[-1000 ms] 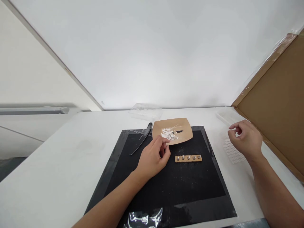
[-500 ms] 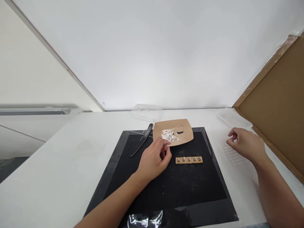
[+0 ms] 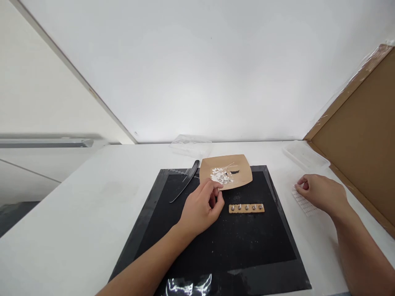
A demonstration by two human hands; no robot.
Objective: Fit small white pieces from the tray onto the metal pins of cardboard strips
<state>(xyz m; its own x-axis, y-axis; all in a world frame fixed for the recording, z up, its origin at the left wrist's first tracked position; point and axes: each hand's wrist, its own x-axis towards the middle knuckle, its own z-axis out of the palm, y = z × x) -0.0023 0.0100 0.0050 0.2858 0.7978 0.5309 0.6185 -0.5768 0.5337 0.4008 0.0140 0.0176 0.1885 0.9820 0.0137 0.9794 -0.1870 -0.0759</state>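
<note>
My left hand (image 3: 202,207) is closed in a pinch at the front rim of a tan paper plate (image 3: 208,161), above the black mat. Whatever is between its fingertips is too small to make out. Small white and silvery flakes (image 3: 221,176) are heaped on the plate, beside a short dark strip (image 3: 235,172). My right hand (image 3: 322,193) pinches at the far edge of a thin white sheet with a grid (image 3: 305,204); its fingertips partly hide what they grip. Between the hands, a narrow tan strip (image 3: 247,208) carries a row of several small metal pieces.
Black tweezers (image 3: 187,180) lie left of the plate on the black mat (image 3: 240,246). A clear plastic bag (image 3: 189,144) is at the back wall. A shallow translucent tray (image 3: 305,156) stands back right, near a cardboard panel (image 3: 361,135).
My right hand has lowered from above the gridded sheet, bringing its fingertips to the sheet's far edge. My left hand stays nearly still at the plate.
</note>
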